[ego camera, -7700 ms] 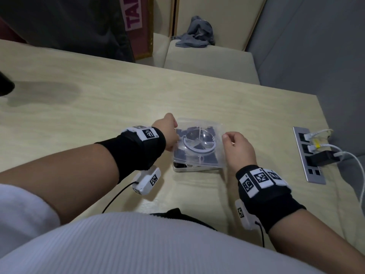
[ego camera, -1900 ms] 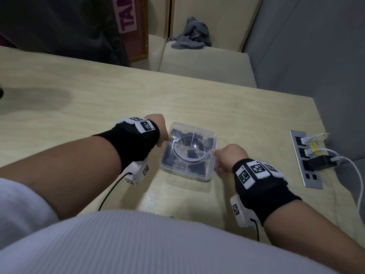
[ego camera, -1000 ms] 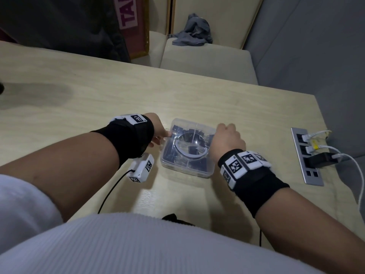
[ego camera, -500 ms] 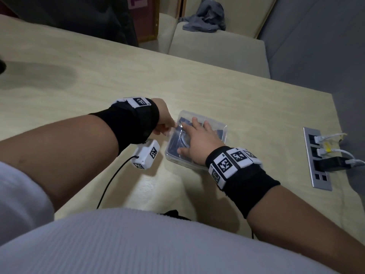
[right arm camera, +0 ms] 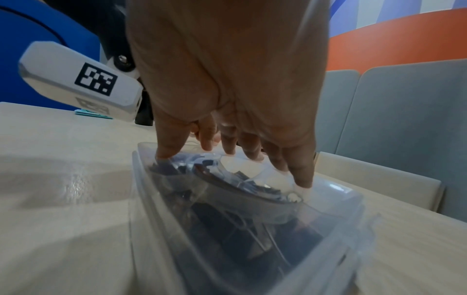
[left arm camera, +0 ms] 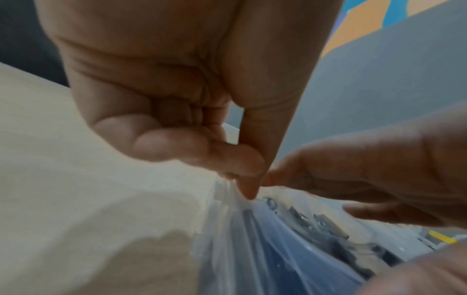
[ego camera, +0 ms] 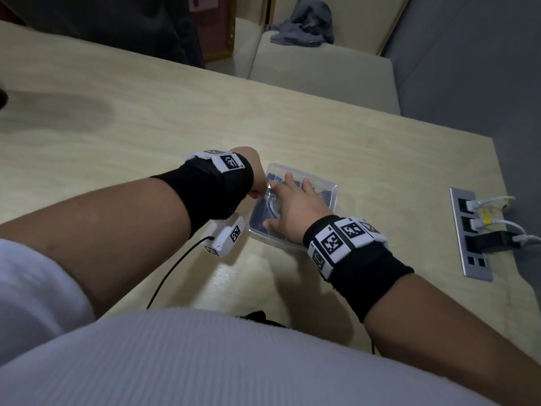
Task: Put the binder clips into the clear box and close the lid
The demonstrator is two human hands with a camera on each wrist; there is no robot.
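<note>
The clear box sits on the surface, binder clips inside; right hand presses its lid with straight fingers; left hand pinches the left rim.

In the head view the right hand lies over the lid of the clear plastic box, hiding most of the dark binder clips beneath it. The black wrist band covers the left hand's fingers there. The left wrist view blurs the box corner pinched below that hand.
</note>
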